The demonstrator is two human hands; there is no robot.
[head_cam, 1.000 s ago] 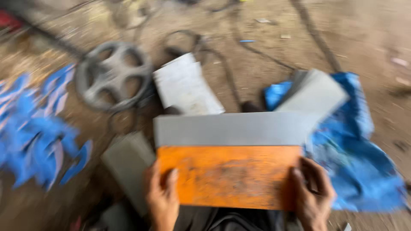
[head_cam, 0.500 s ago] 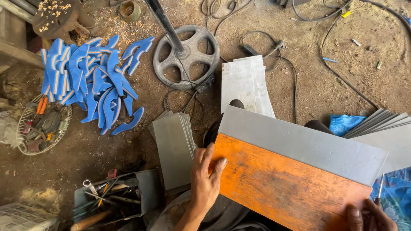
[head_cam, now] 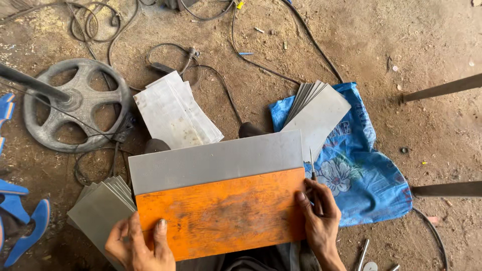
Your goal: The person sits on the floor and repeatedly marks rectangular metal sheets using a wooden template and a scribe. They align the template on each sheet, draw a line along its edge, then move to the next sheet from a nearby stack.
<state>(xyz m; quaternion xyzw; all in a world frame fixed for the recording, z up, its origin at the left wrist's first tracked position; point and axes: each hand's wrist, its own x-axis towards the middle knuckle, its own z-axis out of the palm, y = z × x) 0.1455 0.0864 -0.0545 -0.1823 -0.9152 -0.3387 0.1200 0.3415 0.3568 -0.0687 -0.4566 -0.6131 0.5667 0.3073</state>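
Observation:
An orange rectangular plate (head_cam: 221, 213) lies on top of a grey metal sheet (head_cam: 211, 160), leaving a grey strip bare along the far side. My left hand (head_cam: 138, 243) grips the orange plate at its near left corner, thumb on top. My right hand (head_cam: 319, 218) presses on the plate's right edge and holds a thin pointed metal scriber (head_cam: 312, 163), tip pointing away from me beside the grey sheet's right end.
A stack of grey sheets (head_cam: 100, 208) lies at the left, another stack (head_cam: 316, 113) on a blue sack (head_cam: 361, 175) at the right, pale sheets (head_cam: 175, 113) behind. A spoked metal wheel base (head_cam: 75, 105), cables, blue curved pieces (head_cam: 22, 221) and metal bars (head_cam: 442, 90) surround them on the dirt floor.
The view has swung to the right and steadied. The plate and sheet now lie level, both hands are in view at the plate's ends, and the scriber shows in my right hand.

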